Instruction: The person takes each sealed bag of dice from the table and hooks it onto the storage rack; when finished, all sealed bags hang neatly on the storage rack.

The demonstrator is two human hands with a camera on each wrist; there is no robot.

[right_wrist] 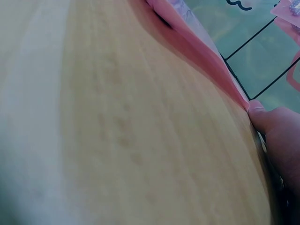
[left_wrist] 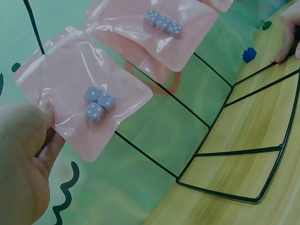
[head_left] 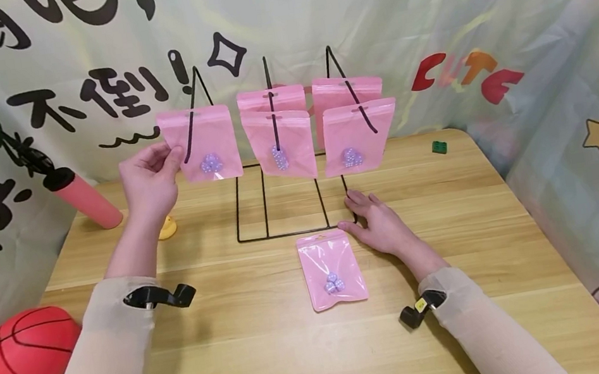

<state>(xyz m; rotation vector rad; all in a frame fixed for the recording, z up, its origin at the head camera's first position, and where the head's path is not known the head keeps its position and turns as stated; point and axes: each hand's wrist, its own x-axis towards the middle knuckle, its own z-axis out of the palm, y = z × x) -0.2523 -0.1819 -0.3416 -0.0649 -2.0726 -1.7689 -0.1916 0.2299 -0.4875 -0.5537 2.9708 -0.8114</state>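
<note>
My left hand (head_left: 149,179) pinches the lower left edge of a pink zip bag (head_left: 220,134) that hangs on the left hook of a black wire rack (head_left: 283,236). Three pale blue dice (left_wrist: 95,111) show through this bag in the left wrist view. At the rack's front right corner, my right hand (head_left: 384,226) holds the base wire between thumb and fingers. Just left of its thumb, another pink bag (head_left: 323,257) with dice lies flat on the table. More pink bags hang from the middle hook and the right hook (head_left: 341,72), one behind another.
A red toy basketball (head_left: 26,353) sits at the table's left edge. Behind my left forearm are a yellow duck (head_left: 167,228) and a pink cylinder (head_left: 89,200). A small green block (head_left: 439,147) lies at the back right. A printed curtain (head_left: 396,13) hangs behind the table.
</note>
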